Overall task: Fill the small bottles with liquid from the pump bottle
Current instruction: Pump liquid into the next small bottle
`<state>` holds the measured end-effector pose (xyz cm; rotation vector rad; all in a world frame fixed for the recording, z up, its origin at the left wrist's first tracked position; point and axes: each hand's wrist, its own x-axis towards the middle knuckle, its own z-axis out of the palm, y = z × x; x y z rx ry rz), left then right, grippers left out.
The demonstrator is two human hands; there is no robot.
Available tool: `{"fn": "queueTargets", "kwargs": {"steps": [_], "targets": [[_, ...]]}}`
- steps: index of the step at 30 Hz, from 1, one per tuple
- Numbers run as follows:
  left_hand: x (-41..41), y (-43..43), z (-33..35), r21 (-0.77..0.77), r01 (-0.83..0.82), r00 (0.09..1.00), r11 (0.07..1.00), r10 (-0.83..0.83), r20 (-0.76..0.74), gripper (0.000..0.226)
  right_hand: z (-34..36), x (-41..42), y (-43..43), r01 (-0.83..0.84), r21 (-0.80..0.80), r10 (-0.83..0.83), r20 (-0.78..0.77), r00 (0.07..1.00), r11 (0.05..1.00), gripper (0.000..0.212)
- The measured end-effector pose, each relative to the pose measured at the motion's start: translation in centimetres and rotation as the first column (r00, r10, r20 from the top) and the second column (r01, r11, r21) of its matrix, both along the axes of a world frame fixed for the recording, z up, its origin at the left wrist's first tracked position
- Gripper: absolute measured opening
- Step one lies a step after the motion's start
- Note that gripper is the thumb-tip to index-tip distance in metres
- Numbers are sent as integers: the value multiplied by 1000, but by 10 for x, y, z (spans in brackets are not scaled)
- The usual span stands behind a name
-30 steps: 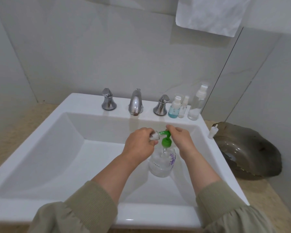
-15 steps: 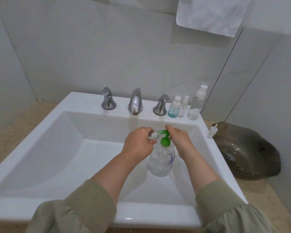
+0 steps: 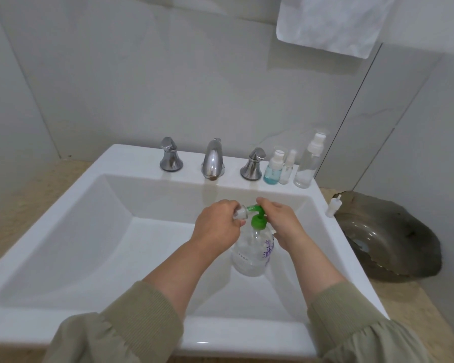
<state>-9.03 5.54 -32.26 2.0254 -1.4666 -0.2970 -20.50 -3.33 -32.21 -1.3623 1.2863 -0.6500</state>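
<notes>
Green-topped and clear-bodied, the pump bottle (image 3: 252, 255) stands upright inside the white sink (image 3: 71, 231), right of centre in the basin. Left hand (image 3: 215, 227): grip clamped on a small bottle (image 3: 240, 214), which is held on its side with its mouth against the pump nozzle. Right hand (image 3: 282, 224): grip curled over the pump bottle's green top. Fill level of the held bottle cannot be told (fingers cover most of it).

On the back ledge, right of the chrome faucet (image 3: 212, 161), three capped bottles stand upright in a row: a blue-liquid bottle (image 3: 272, 170), a slim clear bottle (image 3: 287, 170) and a tall spray bottle (image 3: 307, 163). A loose white spray cap (image 3: 333, 207) stands on the sink's right rim. A dark dish (image 3: 393, 231) sits on the tabletop (image 3: 404, 297) just beside the sink.
</notes>
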Motion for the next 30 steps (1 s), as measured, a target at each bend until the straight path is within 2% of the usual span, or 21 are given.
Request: {"fn": "queueTargets", "kwargs": {"steps": [3, 8, 16, 22, 30], "targets": [[-1, 1, -1, 15, 6, 1000, 1000, -6, -13, 17, 0, -1, 3, -7, 21, 8, -9, 1000, 1000, 31], [0, 1, 1, -25, 11, 1000, 1000, -10, 8, 19, 2, 2, 0, -8, -59, 12, 55, 998, 998, 20], [1, 1, -1, 1, 10, 1000, 1000, -10, -16, 19, 0, 2, 1, -18, 10, 18, 7, 1000, 1000, 26], [1, 2, 2, -32, 15, 1000, 999, -15, -2, 21, 4, 3, 0, 11, -81, -5, 72, 997, 997, 18], [1, 3, -1, 22, 13, 1000, 1000, -12, -9, 19, 0, 1, 6, -29, 34, 28, 29, 999, 999, 20]]}}
